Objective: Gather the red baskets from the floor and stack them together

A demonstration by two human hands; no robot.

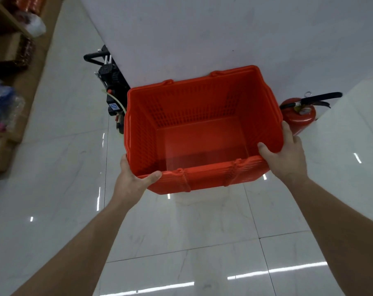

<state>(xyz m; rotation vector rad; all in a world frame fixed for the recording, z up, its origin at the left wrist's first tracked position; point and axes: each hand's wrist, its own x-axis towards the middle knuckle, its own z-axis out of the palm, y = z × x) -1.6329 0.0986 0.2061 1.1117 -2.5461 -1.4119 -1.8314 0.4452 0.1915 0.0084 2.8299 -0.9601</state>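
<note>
A red plastic basket (pixel 200 129) with slotted walls is in the middle of the view, its open top facing me and nothing inside. It seems to be nested over other red baskets, since several rims show along its near edge. My left hand (pixel 134 178) grips the near left corner of the rim, thumb over the edge. My right hand (pixel 284 152) grips the near right corner, fingers inside the rim. The basket sits close to a white wall (pixel 202 35).
A red fire extinguisher (pixel 301 116) stands right of the basket beside a white pillar (pixel 356 135). A black hand trolley (pixel 110 86) leans on the wall at the basket's left. Wooden shelves (pixel 8 60) with packaged goods line the far left. Glossy white floor tiles (pixel 181 242) lie below.
</note>
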